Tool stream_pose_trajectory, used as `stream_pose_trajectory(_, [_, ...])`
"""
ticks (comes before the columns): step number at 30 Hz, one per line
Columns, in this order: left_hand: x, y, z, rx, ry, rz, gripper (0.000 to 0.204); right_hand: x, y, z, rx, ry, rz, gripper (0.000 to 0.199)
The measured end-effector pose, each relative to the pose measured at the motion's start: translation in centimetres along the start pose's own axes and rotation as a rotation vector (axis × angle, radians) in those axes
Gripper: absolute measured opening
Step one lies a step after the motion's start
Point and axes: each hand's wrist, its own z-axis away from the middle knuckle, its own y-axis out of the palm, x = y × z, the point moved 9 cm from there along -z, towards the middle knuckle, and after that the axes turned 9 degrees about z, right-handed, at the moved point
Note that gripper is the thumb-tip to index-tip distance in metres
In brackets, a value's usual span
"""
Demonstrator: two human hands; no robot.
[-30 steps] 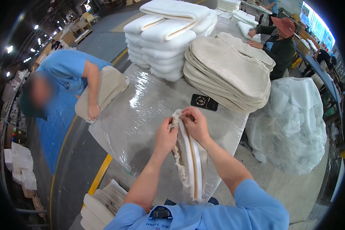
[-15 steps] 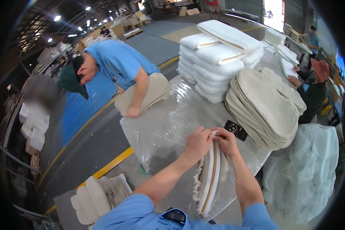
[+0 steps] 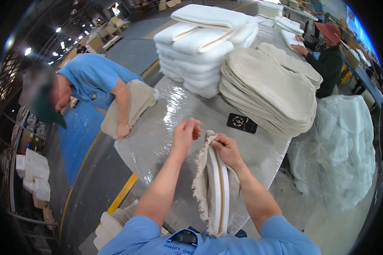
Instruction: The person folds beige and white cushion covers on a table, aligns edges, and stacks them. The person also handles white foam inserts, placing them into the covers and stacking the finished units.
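A beige fabric cushion cover (image 3: pixel 235 197) stands on its edge in front of me, its far end pointing away. A white band with a tan, zipper-like strip (image 3: pixel 220 191) runs along its top, and a frayed fabric edge (image 3: pixel 198 182) hangs along the left side. My right hand (image 3: pixel 226 148) pinches the far end of the cover, fingers closed on the cloth. Just to the left, my left hand (image 3: pixel 186 135) is raised off the cover, fingers loosely curled and apart, with nothing visible in them.
Beyond my hands, a black patterned card-like object (image 3: pixel 241 123) lies on the plastic-covered table (image 3: pixel 157 144). Behind stand stacked beige cushion covers (image 3: pixel 268 85) and white pads (image 3: pixel 200 42). A co-worker (image 3: pixel 98 76) leans over folded beige fabric at left; a plastic-wrapped bundle (image 3: pixel 334 148) stands right.
My left hand has let go of the cover's far end and moved left and away. My right hand still grips it. The whole view has shifted to the right.
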Motion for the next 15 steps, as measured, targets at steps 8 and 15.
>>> stream_pose_trajectory(8, [9.2,5.6,-4.3,0.400,-0.343,0.271,0.065,3.6,-0.5,2.6,-0.141,-0.009,0.177,0.008])
stream_pose_trajectory(15, [4.4,11.7,-2.9,0.639,-0.113,-0.223,0.055,1.8,-1.8,4.4,-0.235,0.015,-0.075,0.011])
